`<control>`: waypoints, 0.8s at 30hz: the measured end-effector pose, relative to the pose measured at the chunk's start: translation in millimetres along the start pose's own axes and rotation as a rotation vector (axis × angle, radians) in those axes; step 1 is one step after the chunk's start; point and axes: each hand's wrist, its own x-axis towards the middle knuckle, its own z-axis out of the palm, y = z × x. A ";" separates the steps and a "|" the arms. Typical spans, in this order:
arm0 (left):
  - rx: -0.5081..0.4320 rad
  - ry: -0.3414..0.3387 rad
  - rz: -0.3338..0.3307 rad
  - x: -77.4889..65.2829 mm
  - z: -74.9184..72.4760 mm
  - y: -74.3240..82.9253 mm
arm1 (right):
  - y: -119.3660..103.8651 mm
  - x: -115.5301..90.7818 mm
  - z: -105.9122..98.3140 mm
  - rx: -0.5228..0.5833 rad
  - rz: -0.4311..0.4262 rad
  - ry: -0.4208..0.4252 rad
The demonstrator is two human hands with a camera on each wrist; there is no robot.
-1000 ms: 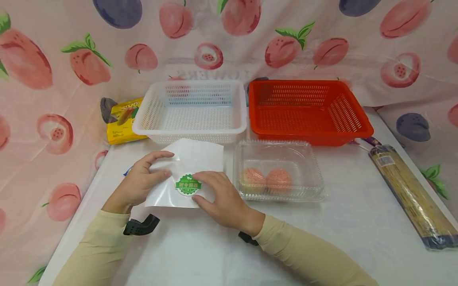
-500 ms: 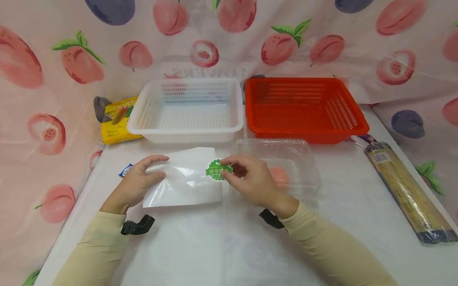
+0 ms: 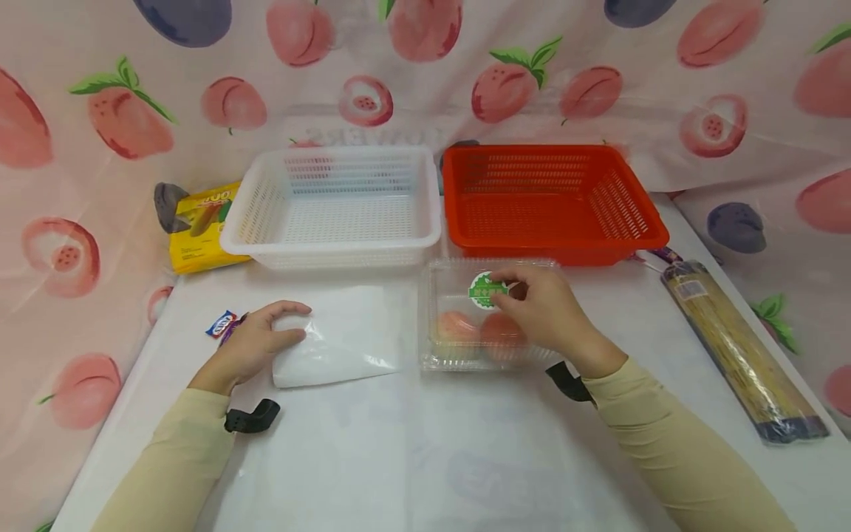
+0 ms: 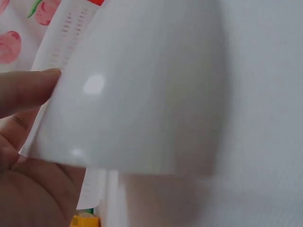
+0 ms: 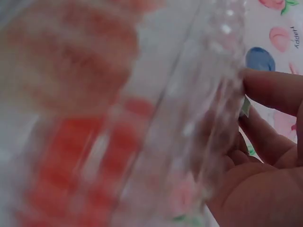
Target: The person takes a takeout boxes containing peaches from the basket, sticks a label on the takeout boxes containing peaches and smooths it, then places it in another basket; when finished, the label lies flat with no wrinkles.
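Pinching green sticker [image 3: 484, 290] by its right rim, your right hand [image 3: 555, 310] holds it over clear box [image 3: 432, 363], well in from right edge of table [image 3: 372, 473]; left hand [image 3: 249, 343] pinches white sheet [image 3: 339, 332]. Sticker likely light, limp, tacky: grip rim only.

Soft, even light fills the head view, glinting off the white sheet [image 3: 346, 332] and streaking the wrapped bundle [image 3: 744, 351], while lettering on the green sticker [image 3: 488, 290] is too soft to read. In the left wrist view, a round white glare marks the grey-lit sheet, its far edge out of focus above a diffuse shadow. The right wrist view is the dimmest — the clear box [image 5: 175, 94] heavily smeared, its pink and red patches running together — with the right hand [image 5: 265, 156] shadowed but sharper.
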 end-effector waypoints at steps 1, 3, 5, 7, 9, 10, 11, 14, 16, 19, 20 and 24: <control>0.023 -0.001 -0.021 2.1 -0.6 -0.8 | 2.1 0.0 -1.3 -0.009 0.012 -0.018; 0.064 -0.006 -0.057 5.8 -1.2 -1.6 | 6.2 0.4 -2.9 -0.033 0.035 -0.043; 0.090 -0.013 -0.084 8.7 -1.3 -1.6 | 9.7 0.9 -3.7 -0.056 0.045 -0.056; 0.111 -0.016 -0.091 10.6 -1.5 -1.2 | 13.3 1.5 -3.5 -0.063 0.044 -0.064; 0.126 -0.012 -0.078 11.6 -1.5 -0.3 | 16.1 2.3 -2.3 -0.056 0.038 -0.070; 0.129 -0.009 -0.069 11.6 -1.3 0.4 | 17.5 2.7 -1.4 -0.055 0.035 -0.073; 0.136 -0.006 -0.058 11.9 -1.3 0.8 | 18.8 3.0 -0.4 -0.055 0.035 -0.075; 0.144 -0.001 -0.038 12.5 -0.3 2.9 | 21.7 3.9 2.4 -0.069 0.045 -0.072; 0.149 -0.002 -0.045 13.0 0.4 4.0 | 23.3 4.6 3.7 -0.091 0.048 -0.065; 0.161 -0.002 -0.055 14.2 1.9 4.3 | 25.2 4.9 4.6 -0.109 0.046 -0.050; 0.162 -0.004 -0.059 14.6 2.3 4.2 | 26.0 5.1 4.6 -0.112 0.044 -0.044; 0.168 -0.008 -0.062 16.1 4.0 3.2 | 29.1 4.5 5.3 -0.119 0.022 -0.010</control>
